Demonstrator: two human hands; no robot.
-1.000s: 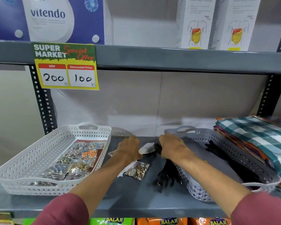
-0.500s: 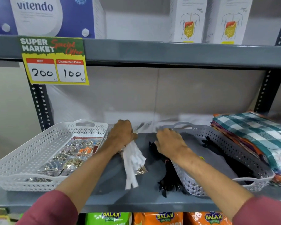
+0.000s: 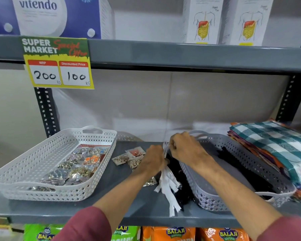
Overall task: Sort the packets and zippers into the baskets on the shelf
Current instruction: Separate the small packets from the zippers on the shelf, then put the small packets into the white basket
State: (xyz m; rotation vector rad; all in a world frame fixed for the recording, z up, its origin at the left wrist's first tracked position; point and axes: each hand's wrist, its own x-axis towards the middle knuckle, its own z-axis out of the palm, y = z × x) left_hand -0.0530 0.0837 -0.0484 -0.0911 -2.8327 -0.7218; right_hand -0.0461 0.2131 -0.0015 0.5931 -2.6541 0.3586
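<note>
Shelf (image 3: 94, 211) first, grey and wide, carrying everything. On its left side sits the white basket (image 3: 33, 167), already lined with shiny packets (image 3: 76, 169). On the right, the grey basket (image 3: 221, 186), dark zippers lying along its far side, and folded checked cloth (image 3: 274, 145) crowding just beyond it. Between the baskets, both hands meet over the loose pile. The left hand (image 3: 154, 161) is clenched around the middle of a bunch of white zippers (image 3: 167, 186), tails dangling down to the shelf's front edge. The right hand (image 3: 186, 150) pinches the top ends of the same bunch, fingers closed on the tips. Black zippers (image 3: 177, 173) lie on the shelf right behind, touching the grey basket's wall. A few loose packets (image 3: 129, 160) wait near the left hand, one more half hidden under the wrist.

Best play, I'd say: even up those ends, keep the squeeze firm mid-bunch so no strip slips out, then lift high enough for the tails to clear the rim before lowering into the grey basket. Watch the black ones; they could snag and drag along.
</note>
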